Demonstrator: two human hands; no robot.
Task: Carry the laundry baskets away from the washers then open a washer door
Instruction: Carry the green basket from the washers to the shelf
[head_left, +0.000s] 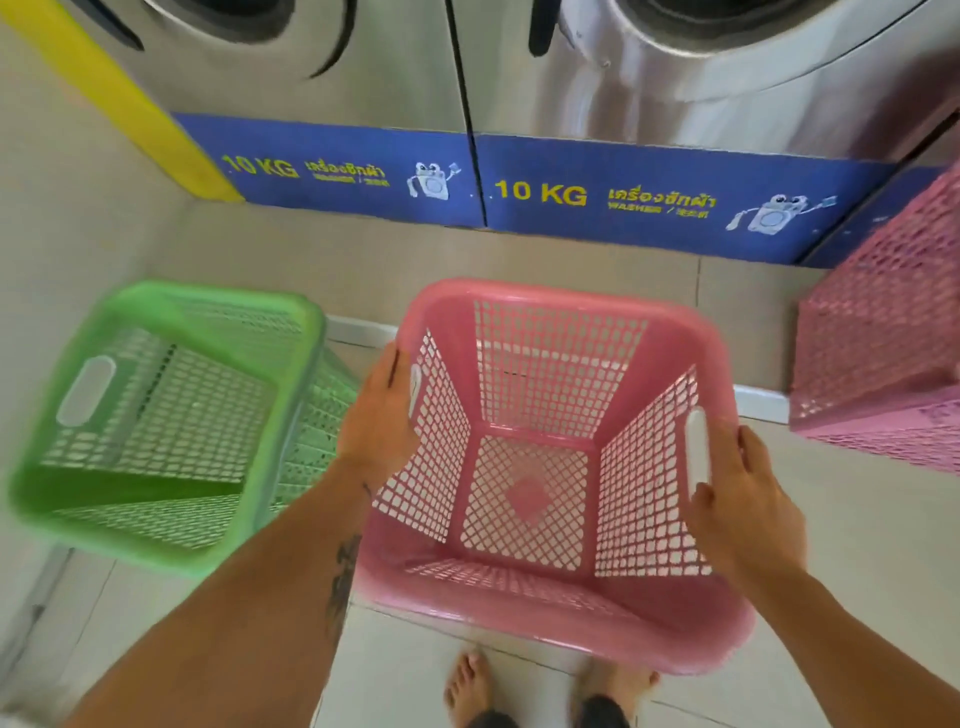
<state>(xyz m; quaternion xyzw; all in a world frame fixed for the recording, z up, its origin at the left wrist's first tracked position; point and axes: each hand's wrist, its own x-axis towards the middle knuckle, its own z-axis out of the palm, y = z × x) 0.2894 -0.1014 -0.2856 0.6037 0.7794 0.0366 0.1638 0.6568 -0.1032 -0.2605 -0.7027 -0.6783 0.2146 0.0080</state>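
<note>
- Left hand (382, 415) is gripping the left wall of the pink basket (550, 293) at the rim. Its fingers are curling in at the left handle slot (415, 384), with the back of the hand facing the camera.
- Right hand (743, 499) is clamping the opposite wall just beside the right handle slot (697, 447). The thumb is lying on the inner side and the fingers are spreading along the outside.
- Both forearms are reaching forward from the bottom of the frame. The left one is showing a dark tattoo.
- The pink basket is sitting between the two hands, mouth up and tipped a little toward the camera, with nothing inside. Can't tell whether it is off the floor.
- Bare feet (467, 686) are showing just below the basket's near rim.
- Green basket (208, 296) is standing just left of the pink one, close to the left forearm. It is also holding nothing and is blurred.
- Second pink basket (883, 338) is sitting at the right edge, apart from the held one and partly cut off.
- Pale tiled floor (857, 545) is lying under everything.
- Two steel washers are standing side by side at the far end, the left washer (363, 78) and the right washer (675, 93). Only the lower arcs of their round doors are in view.
- Blue strip (353, 171) is running along the washer bases, reading "10 KG" in yellow.
- Yellow band (130, 109) is slanting down the wall left of the washers.
</note>
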